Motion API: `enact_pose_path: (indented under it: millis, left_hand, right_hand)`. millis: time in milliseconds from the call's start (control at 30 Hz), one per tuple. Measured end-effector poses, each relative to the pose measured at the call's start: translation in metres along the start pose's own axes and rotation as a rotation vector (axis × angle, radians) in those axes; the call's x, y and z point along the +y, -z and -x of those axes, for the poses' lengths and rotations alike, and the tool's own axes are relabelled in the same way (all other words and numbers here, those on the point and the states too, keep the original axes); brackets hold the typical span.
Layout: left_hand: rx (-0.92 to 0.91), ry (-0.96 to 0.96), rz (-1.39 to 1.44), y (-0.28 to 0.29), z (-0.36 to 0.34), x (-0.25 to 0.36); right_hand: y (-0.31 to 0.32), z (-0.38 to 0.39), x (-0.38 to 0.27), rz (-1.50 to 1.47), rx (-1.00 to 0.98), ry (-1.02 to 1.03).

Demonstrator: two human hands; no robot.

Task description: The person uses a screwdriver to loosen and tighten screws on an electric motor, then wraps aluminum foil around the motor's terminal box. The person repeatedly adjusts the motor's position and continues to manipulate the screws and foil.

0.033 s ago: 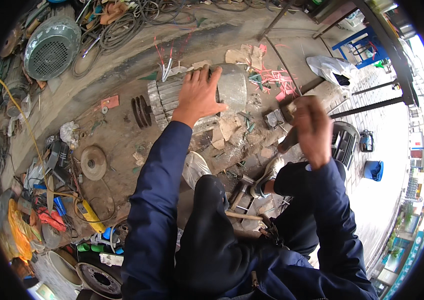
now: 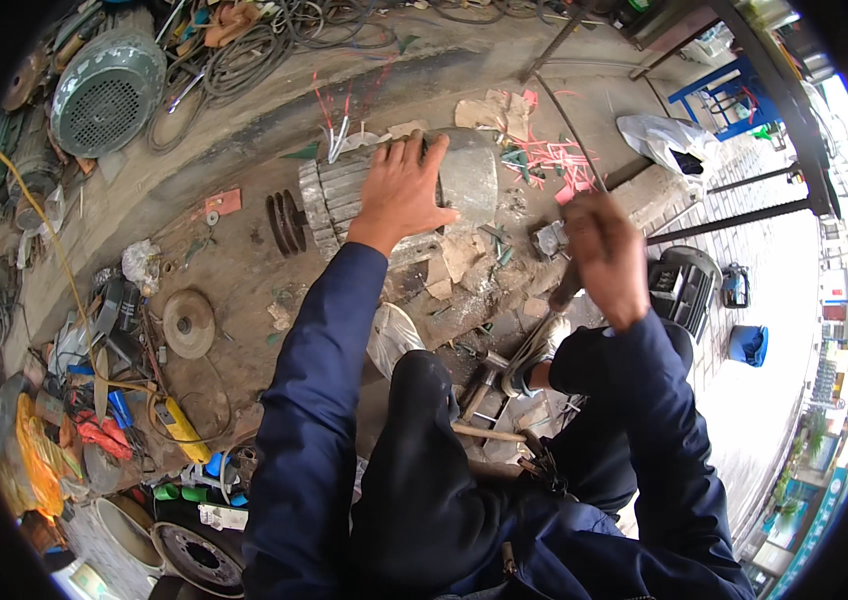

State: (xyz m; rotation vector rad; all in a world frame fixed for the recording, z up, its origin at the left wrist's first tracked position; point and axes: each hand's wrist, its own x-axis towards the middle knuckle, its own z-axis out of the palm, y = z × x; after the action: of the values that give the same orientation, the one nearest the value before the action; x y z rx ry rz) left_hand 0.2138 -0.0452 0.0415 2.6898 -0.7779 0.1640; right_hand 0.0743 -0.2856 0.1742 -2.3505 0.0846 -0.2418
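Note:
My left hand (image 2: 406,195) lies with fingers spread over a grey finned motor housing (image 2: 469,180), which rests on its side. Pale wire ends (image 2: 336,140) with red leads stick up from its left end. To the right, my right hand (image 2: 606,255) is closed and blurred around a tool with a brown handle (image 2: 566,290); its working end cannot be made out. A metal block (image 2: 550,240) lies close to that hand. Between my feet is a hammer (image 2: 484,380) with a wooden handle.
Dark curved metal pieces (image 2: 285,222) lie left of the housing. Pink wire scraps (image 2: 556,160) and cardboard (image 2: 494,110) litter the ground beyond. A green motor (image 2: 109,100) stands far left. Cables and a yellow tool (image 2: 182,430) crowd the left; a dark motor (image 2: 684,285) stands right.
My right hand has shifted slightly left with the brown-handled tool. My left hand stays on the motor housing.

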Motion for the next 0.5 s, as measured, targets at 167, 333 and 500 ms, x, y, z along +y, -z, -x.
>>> enact_pose_path:
  millis: [167,333,500]
  left_hand:
    - [0.088,-0.051,0.087,-0.003,0.005,-0.002]
    - [0.086,-0.047,0.046,-0.006,0.011,0.000]
    - [0.086,-0.020,0.004,-0.013,0.011,0.000]
  right_hand:
    - [-0.112,-0.033,0.063,0.084,-0.170,-0.208]
    - [-0.157,-0.047,0.068,0.234,-0.183,-0.114]
    - [-0.161,-0.051,0.065,0.195,-0.201,-0.130]
